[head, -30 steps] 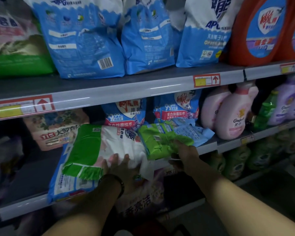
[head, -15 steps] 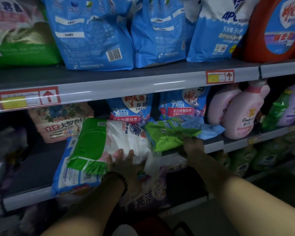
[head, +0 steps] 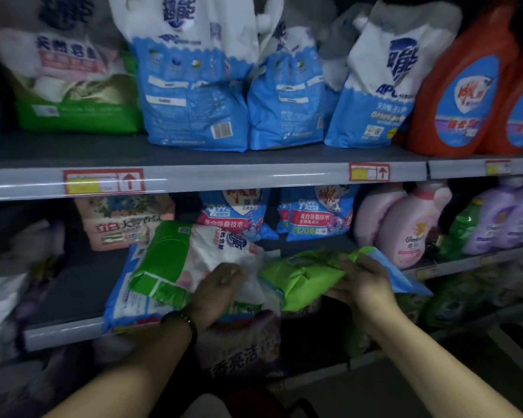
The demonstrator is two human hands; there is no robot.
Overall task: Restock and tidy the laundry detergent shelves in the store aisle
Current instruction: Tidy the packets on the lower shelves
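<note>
On the middle shelf (head: 64,330) a green and white detergent bag (head: 178,260) lies flat on top of a blue-edged bag (head: 124,303). My left hand (head: 218,291) grips the white end of the green and white bag at the shelf's front. To its right my right hand (head: 360,282) holds a crumpled green pouch (head: 302,273), fingers curled over its top edge. A blue pouch (head: 396,273) lies under that one. Two blue and red detergent bags (head: 317,215) stand upright behind them.
The top shelf (head: 224,173) carries tall blue and white bags (head: 194,86), a green bag (head: 73,95) and orange bottles (head: 462,95). Pink bottles (head: 405,227) and purple bottles (head: 501,221) stand to the right on the middle shelf. A pink box (head: 118,221) sits back left. More bags fill the shelf below.
My right hand has shifted from the green pouch's lower edge to its right top edge and lifted it. My left hand's fingers now curl on the white bag end. My head tilted up.
</note>
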